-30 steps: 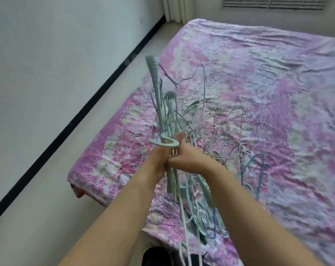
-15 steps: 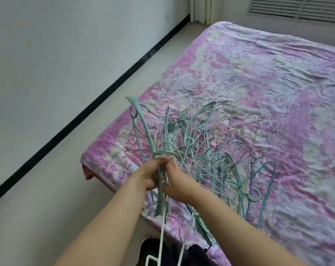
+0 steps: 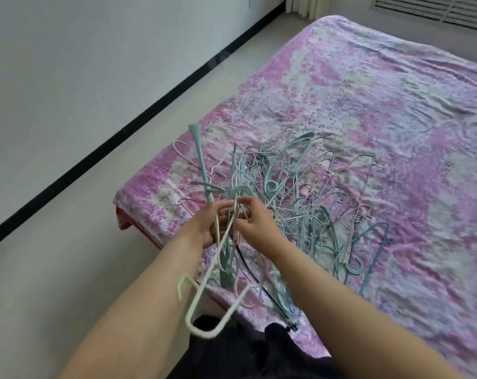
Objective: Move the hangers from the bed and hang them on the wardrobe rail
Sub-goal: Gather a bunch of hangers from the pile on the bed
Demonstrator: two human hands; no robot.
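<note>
My left hand is curled around a small bunch of hangers, gripping them near their middles so they stand roughly upright over the near corner of the bed. My right hand is right beside it, touching it at the fingertips, with the thumb and first fingers pinching thin wire strands of the same bunch just under the hooks. From this grip, 1 thick teal hanger sticks up and leans slightly left, its flared end the highest thing in the bunch. 1 pale white hanger hangs down the other way, its long loop drooping below my left forearm and past the bed edge, above the dark clothing on my lap or legs; I cannot tell which.

Just beyond my hands, to the right, the pile of hangers lies tangled on the pink and white flowered bedspread, mostly teal, white and pale pink wire, with a few darker blue ones at its right side. A thin pink hanger lies flat on the sheet just left of my left hand. The bunch I hold touches the near side of the pile, and I cannot tell where one ends and the other begins.

Left of the bed runs the pale floor, then a black skirting strip along the foot of the white wall.
</note>
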